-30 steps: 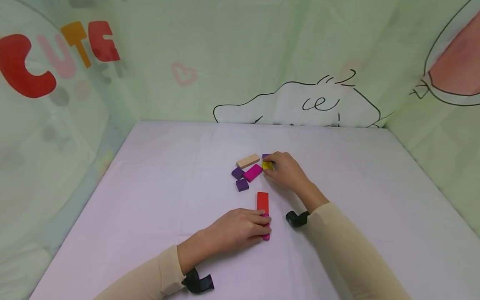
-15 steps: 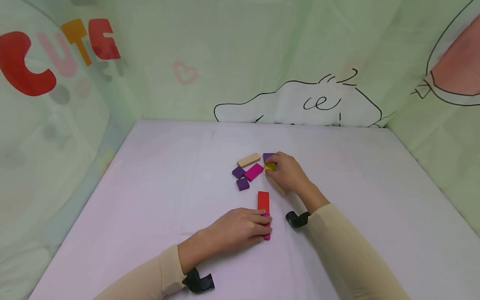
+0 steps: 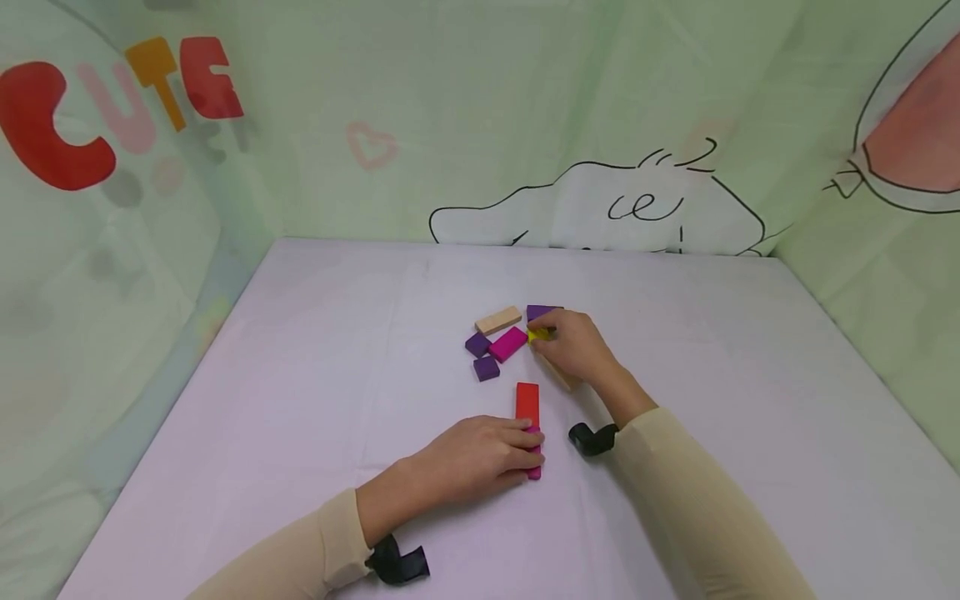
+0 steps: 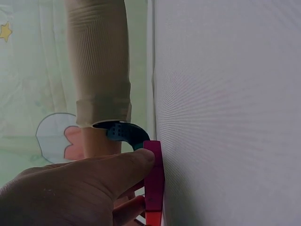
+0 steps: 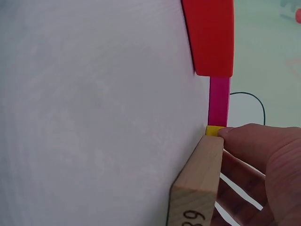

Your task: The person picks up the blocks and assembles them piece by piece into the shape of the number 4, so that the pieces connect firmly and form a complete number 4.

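Observation:
In the head view my left hand [image 3: 472,457] lies over a magenta block [image 3: 534,472], fingers across its top. The left wrist view has the thumb against the magenta block [image 4: 153,183]. A red block [image 3: 527,402] lines up end to end with it on the far side. Farther out, my right hand [image 3: 581,342] pinches a small yellow block [image 3: 537,334]. A plain wooden block [image 3: 557,372] lies partly under that hand; its end bears a printed number in the right wrist view. Right at the yellow block [image 5: 215,130] is another magenta block [image 5: 219,101].
Beside the right hand lie a second wooden block [image 3: 498,321], a magenta block [image 3: 508,343] and two small purple blocks [image 3: 477,344]. Behind it is a longer purple block [image 3: 543,312]. A printed curtain [image 3: 322,200] rises behind the white table [image 3: 300,350].
The right hand has shifted slightly and the yellow block has turned between its fingers. More of the wooden and purple blocks around it shows. The left hand has stayed put.

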Motion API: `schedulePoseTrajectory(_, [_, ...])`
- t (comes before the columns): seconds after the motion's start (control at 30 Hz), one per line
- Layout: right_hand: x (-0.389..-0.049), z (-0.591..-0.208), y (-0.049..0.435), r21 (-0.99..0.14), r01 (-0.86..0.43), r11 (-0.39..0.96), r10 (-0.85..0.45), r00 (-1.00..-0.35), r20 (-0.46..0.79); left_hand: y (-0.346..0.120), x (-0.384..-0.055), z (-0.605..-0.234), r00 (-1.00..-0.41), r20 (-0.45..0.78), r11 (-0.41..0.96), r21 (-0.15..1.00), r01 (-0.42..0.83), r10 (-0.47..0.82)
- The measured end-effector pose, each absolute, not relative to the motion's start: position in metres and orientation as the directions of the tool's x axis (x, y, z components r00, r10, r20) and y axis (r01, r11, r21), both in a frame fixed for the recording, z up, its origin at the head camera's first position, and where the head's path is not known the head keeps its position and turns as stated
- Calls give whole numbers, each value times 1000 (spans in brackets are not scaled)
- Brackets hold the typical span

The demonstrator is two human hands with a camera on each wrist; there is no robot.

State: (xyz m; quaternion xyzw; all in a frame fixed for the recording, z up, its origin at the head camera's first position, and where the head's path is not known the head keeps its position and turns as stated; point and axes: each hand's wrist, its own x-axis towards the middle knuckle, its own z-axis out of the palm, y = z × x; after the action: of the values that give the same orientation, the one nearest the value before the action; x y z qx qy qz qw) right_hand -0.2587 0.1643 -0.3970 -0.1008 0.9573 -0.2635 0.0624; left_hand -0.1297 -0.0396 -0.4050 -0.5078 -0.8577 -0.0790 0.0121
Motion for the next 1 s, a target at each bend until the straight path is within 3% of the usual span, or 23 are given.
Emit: schedulePoseTrajectory(1.0, [-250,-399,163,-547,-175,818,-179,-983,47,-39,-129,-406,-478,113,464,126,877,871])
